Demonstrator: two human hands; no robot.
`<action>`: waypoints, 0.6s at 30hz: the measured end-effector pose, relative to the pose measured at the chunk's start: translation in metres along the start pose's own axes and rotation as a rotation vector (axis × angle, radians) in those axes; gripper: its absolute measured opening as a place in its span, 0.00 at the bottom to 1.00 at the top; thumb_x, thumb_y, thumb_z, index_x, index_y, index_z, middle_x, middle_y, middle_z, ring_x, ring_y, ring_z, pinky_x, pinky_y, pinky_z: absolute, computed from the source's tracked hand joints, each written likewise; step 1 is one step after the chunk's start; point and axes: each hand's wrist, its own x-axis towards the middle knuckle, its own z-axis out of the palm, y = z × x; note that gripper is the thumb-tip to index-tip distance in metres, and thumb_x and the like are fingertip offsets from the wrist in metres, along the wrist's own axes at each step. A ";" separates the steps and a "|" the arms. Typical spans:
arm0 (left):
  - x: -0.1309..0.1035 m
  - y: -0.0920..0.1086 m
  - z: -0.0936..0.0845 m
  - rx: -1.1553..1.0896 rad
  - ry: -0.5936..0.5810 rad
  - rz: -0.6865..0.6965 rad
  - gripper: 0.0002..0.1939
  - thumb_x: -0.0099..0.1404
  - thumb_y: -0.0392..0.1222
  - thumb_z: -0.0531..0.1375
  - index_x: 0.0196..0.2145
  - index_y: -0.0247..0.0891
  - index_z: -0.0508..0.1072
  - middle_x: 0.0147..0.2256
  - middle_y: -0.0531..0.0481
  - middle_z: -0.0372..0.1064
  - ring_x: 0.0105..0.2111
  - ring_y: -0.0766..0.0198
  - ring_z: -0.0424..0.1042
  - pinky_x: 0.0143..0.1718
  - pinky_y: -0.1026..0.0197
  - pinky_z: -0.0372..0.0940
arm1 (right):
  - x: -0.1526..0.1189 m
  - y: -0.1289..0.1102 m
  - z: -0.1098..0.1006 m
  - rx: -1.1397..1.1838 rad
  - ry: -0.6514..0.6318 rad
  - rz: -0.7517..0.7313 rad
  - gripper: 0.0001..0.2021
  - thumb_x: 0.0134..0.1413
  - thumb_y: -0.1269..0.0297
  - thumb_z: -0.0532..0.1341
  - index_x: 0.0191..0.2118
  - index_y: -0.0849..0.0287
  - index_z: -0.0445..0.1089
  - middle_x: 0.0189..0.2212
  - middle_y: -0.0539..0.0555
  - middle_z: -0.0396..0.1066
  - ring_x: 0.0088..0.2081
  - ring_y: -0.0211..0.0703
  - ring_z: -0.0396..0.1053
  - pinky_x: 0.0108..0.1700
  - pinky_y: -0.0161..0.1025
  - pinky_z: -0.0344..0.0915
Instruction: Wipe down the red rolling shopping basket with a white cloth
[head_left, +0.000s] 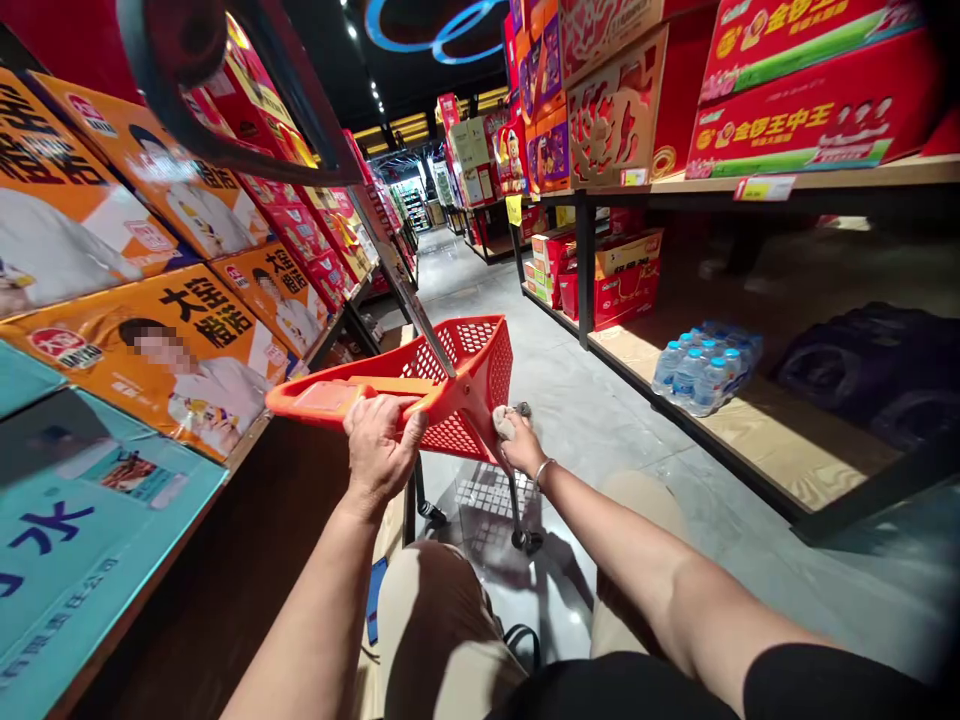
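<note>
A red-orange plastic shopping cart point(460, 442) with perforated sides stands tilted in view between my knees, its wheels on the floor. My left hand point(381, 445) is closed over the near rim of its basket, the thumb lying along the edge. Lower on the basket's right outer side, my right hand point(524, 447) is closed on a greyish cloth point(507, 421). The cloth is bunched against the plastic, and part of it is hidden by the fingers. From the cart a metal pole point(409, 290) rises to a dark frame point(247, 165) at the upper left.
Stacked orange cartons point(142, 350) and a turquoise carton point(97, 540) line the left shelf. On the right, red boxes point(795, 135) fill a shelf above a pack of water bottles point(701, 368). A grey floor aisle point(555, 370) runs ahead. A blue flat object point(376, 600) lies near my left knee.
</note>
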 end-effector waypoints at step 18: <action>-0.001 -0.026 -0.005 0.039 0.078 -0.082 0.19 0.65 0.61 0.60 0.33 0.42 0.75 0.30 0.50 0.71 0.38 0.52 0.71 0.53 0.47 0.61 | -0.049 0.016 0.056 0.058 0.021 0.209 0.35 0.37 0.79 0.57 0.57 0.54 0.64 0.50 0.59 0.67 0.55 0.54 0.69 0.61 0.56 0.68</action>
